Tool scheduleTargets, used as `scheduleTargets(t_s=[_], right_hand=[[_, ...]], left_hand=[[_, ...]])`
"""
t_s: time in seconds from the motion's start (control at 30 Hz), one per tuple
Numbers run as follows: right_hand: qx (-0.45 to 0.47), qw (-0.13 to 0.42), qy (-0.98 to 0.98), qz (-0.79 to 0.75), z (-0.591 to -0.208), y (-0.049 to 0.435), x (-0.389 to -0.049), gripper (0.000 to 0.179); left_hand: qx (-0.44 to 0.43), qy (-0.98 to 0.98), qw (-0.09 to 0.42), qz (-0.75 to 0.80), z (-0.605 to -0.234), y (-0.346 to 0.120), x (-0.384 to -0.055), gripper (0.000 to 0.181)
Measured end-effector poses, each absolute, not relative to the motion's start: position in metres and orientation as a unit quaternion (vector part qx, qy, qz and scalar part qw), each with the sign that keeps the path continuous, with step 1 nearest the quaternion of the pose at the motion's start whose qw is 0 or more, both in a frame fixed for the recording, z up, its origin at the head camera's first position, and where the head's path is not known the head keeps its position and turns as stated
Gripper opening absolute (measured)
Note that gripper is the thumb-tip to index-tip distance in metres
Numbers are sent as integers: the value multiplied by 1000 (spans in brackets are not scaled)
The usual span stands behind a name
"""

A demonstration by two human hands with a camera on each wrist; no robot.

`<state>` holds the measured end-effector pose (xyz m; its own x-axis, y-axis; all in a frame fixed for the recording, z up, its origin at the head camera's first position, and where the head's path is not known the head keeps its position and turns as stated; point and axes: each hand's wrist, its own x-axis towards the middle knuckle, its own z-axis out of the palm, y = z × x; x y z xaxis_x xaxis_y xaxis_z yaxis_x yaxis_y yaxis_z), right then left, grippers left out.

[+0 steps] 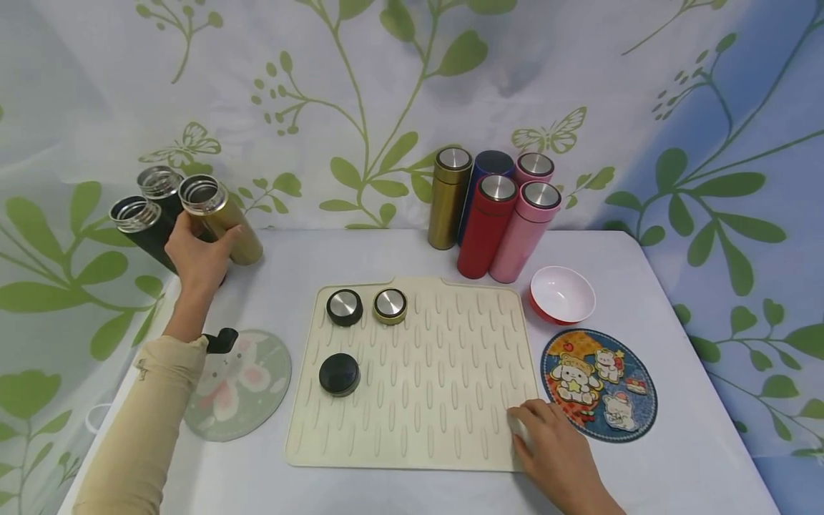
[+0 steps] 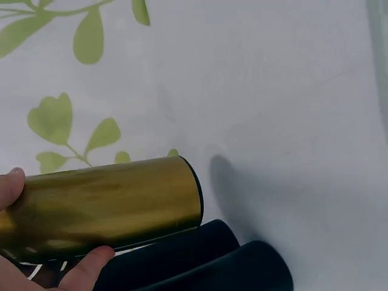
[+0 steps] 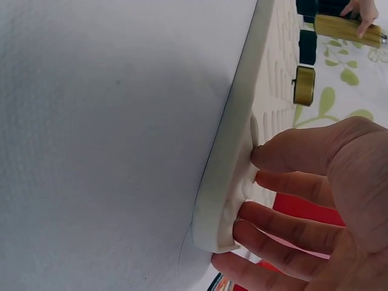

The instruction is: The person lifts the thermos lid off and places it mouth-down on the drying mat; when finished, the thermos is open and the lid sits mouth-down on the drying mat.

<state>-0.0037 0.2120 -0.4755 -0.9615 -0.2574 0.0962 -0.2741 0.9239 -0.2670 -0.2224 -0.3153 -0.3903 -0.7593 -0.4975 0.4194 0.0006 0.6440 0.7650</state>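
At the back left, my left hand (image 1: 202,254) grips a gold thermos bottle (image 1: 234,243) whose steel mouth is uncovered. In the left wrist view, thumb and fingers lie along the gold body, and its dark base hangs over white cloth. Two dark, lidless bottles (image 1: 151,232) stand right beside it. My right hand (image 1: 556,450) rests on the near right corner of a cream ribbed mat (image 1: 444,372). In the right wrist view its fingertips touch the mat near the rim. On the mat lie a black lid with a silver top (image 1: 344,307), a gold lid (image 1: 390,305) and a plain black lid (image 1: 339,374).
Several capped bottles, including gold (image 1: 447,207), red (image 1: 483,239) and pink (image 1: 523,239) ones, stand grouped behind the mat. A red and white bowl (image 1: 562,295) and a round cartoon placemat (image 1: 599,386) are at the right. A round rabbit placemat (image 1: 251,386) lies left of the mat.
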Motion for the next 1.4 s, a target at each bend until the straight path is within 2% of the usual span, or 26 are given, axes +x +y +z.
scheduleTargets(t_s=[0.53,0.73,0.97,1.17,1.4], right_hand=[[143,47,-977,148,-479,216,-2,35],[148,57,-976,149,-479,218,-1,35],[140,64,-977,148,-479,219,0,34],[142,56,-977,148,-480,218,0,32],[149,73,-975,145,-481,217,-2,32]], left_hand=[[254,-826,262,-429,-402,-320,-253,73],[284,-812,256,-442,-404,-315,-258,75],[271,-833,235,-421,-402,-305,-262,75],[314,-823,223,-419,-404,-304,-258,76],[341,-807,224,-427,-405,-305,-262,75]])
